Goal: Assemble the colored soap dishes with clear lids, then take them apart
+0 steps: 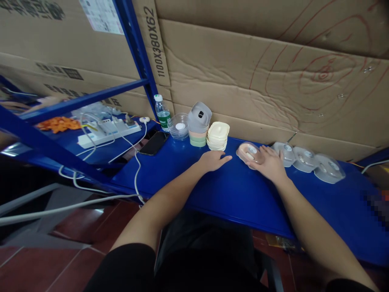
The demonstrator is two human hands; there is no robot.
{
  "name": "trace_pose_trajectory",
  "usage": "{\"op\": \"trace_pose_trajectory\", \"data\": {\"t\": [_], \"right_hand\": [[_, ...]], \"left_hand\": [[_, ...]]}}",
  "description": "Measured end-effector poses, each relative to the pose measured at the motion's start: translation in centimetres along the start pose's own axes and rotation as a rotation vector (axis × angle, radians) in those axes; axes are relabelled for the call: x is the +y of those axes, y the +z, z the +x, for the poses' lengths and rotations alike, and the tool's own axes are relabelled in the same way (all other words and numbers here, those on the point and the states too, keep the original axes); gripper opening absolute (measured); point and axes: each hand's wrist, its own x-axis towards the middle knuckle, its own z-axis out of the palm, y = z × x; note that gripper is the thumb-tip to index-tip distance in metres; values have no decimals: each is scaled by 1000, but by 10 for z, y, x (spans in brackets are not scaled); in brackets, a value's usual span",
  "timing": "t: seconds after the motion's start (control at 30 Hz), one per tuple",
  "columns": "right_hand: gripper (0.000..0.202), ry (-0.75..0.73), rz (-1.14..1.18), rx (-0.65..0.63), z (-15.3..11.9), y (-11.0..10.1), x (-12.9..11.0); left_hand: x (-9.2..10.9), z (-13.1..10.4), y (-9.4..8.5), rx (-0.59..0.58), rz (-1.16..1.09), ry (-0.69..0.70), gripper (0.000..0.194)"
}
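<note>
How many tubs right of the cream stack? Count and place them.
4: a pink tub at the right hand; then, rightward in a row, left grey tub, middle grey tub, right grey tub. The hand may hide more.

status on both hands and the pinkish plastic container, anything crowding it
Right hand on rounded, clear-lidded pinkish plastic container. Left hand open, beside stacked cream plastic containers. Beyond right hand: three greyish plastic containers.
</note>
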Motion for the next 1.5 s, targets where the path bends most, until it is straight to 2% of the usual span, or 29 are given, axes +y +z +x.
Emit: {"op": "trace_pose_trajectory", "data": {"t": [0.1,0.23,0.33,0.5,0.6,0.7,0.83,0.93,1.13,1.33,1.5], "right_hand": [[88,-45,14,27,1,-1,3],[71,-191,63,-54,0,2,1],[68,-185,45,-85,0,7,3],[79,-71,-64,-94,2,10,12],[82,-10,-111,-87,3,8,13],[79,-49,-94,-58,2,5,9],[75,-115,-84,-90,1,6,6],[75,-83,-108,-148,1,8,8],[82,13,-158,-200,2,9,12],[88,21,-203,-208,2,9,11],[88,3,-212,-195,1,11,12]], "left_hand": [[1,0,-1,-15,13,-4,73],[0,0,-1,-17,22,3,71],[0,-1,-1,-23,34,11,69],[0,-1,-1,24,-11,38,62],[1,-2,-2,123,-72,57,52],[1,-2,-4,275,-127,73,47],[-6,1,-8,421,-157,75,57],[-15,7,-9,428,-133,42,55],[-33,19,-12,492,-172,25,24],[-34,22,-11,540,-282,70,18],[-34,23,-9,556,-276,146,12]]}}
